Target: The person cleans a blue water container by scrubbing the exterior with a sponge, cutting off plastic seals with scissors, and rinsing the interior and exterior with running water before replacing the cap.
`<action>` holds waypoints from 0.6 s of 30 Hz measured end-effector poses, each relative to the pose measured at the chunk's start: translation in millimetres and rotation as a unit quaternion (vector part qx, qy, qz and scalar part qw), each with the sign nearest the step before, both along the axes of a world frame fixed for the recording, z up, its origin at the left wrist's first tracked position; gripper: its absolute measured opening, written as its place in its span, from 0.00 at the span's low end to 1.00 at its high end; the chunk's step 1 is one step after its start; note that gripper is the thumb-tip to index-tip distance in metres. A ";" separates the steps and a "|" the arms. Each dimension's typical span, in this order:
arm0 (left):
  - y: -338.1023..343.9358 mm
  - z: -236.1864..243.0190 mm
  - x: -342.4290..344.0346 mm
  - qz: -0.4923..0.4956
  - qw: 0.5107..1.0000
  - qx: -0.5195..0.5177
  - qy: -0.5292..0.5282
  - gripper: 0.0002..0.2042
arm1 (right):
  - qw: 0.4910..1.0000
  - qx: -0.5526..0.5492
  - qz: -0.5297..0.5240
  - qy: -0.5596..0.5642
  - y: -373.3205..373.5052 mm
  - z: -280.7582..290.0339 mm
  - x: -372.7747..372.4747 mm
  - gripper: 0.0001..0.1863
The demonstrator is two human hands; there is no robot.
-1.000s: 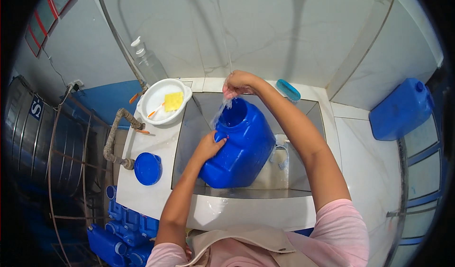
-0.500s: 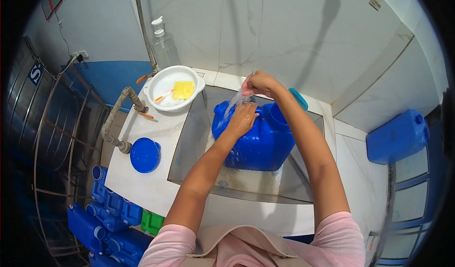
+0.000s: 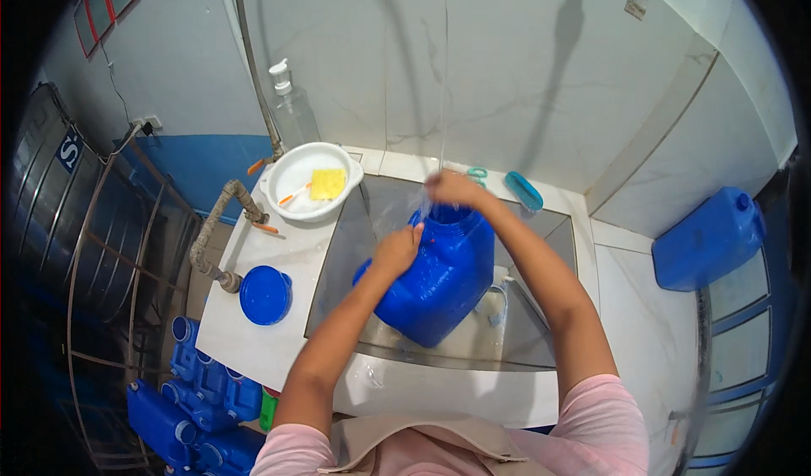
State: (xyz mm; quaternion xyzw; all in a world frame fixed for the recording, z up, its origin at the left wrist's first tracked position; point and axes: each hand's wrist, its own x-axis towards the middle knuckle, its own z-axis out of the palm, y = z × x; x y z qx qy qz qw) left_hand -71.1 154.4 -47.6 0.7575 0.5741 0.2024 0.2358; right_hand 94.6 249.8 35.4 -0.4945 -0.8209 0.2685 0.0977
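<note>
A big blue plastic jerrycan [image 3: 443, 282] stands tilted in the sink [image 3: 338, 261], its wide round mouth toward the wall and no cap on it. My left hand [image 3: 397, 253] is closed round its handle, thumb on top. Over the mouth, my right hand [image 3: 454, 189] meets a thin stream of water [image 3: 444, 79] falling from above. Its fingertips are blurred and partly lost in the splash, so I cannot tell how they are held. Water splashes down between the two hands, and the jerrycan's side is wet.
Left on the counter are a white basin [image 3: 353, 165] with a yellow sponge [image 3: 328, 184] and brush, a blue lid [image 3: 266, 295] and a bent pipe [image 3: 207, 239]. Behind the sink lies a teal brush [image 3: 524, 190]. Another jerrycan [image 3: 710, 241] stands right; several containers [image 3: 211, 391] are piled lower left.
The jerrycan has turned and tipped, so its mouth now points up toward the wall under the water. My left hand has moved down and left with the handle; my right hand is slightly lower.
</note>
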 end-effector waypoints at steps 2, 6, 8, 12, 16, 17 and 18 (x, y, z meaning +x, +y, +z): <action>-15.0 -4.1 -3.8 0.073 0.997 -0.016 -0.031 0.26 | 0.973 0.111 0.124 -0.162 -41.3 -29.1 -18.4 0.21; -35.9 -11.2 5.9 0.063 0.988 0.019 -0.143 0.23 | 0.906 0.374 0.157 -0.120 -87.4 -50.4 -15.6 0.29; -52.5 1.5 13.3 -0.023 0.937 -0.185 -0.297 0.21 | 0.915 0.388 0.093 -0.059 -92.3 -58.8 25.7 0.29; -83.9 -21.5 -55.2 0.169 0.841 -0.241 -0.454 0.19 | 0.929 0.356 0.090 -0.055 -115.9 -29.3 21.9 0.29; -87.8 -64.9 -126.7 0.241 0.739 -0.332 -0.535 0.17 | 0.901 0.426 0.075 -0.027 -91.3 54.6 -37.3 0.30; -90.3 -69.2 -141.6 0.206 0.700 -0.367 -0.576 0.16 | 0.895 0.442 0.058 -0.002 -86.7 99.1 -51.1 0.30; -87.0 -51.7 -126.2 0.261 0.690 -0.365 -0.568 0.16 | 0.893 0.450 0.027 0.000 -80.4 133.2 -46.8 0.28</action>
